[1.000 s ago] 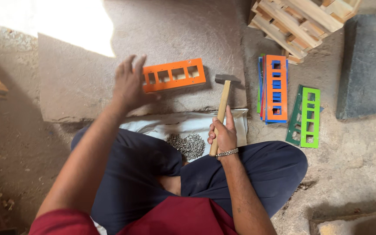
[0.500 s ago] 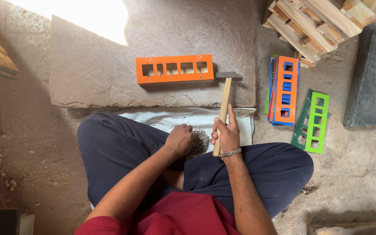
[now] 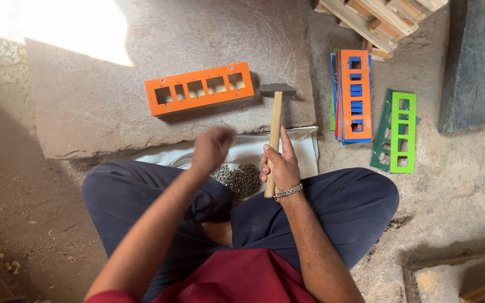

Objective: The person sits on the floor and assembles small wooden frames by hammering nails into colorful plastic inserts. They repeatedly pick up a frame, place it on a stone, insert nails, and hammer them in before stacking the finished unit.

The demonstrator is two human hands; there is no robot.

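I sit cross-legged on the ground. My right hand [image 3: 280, 163] grips the wooden handle of a hammer [image 3: 276, 120], whose metal head rests on the edge of a flat stone slab [image 3: 96, 106]. An orange rectangular frame [image 3: 199, 88] with several square openings lies flat on the slab. My left hand [image 3: 211, 147] is blurred, fingers curled, raised just above a pile of small nails [image 3: 241, 178] lying on a white cloth [image 3: 304, 147] in front of my legs. I cannot tell whether the left hand holds a nail.
A stack of orange, blue and red slotted plates [image 3: 355, 95] lies to the right, with green ones [image 3: 402, 132] beside it. Wooden slat pieces [image 3: 377, 17] sit at the top right, next to a dark slab [image 3: 478, 62]. Dusty ground surrounds me.
My left hand left the orange frame, dipped to the nail pile and now lifts off it. The right hand and hammer stayed put. The view shifted slightly.
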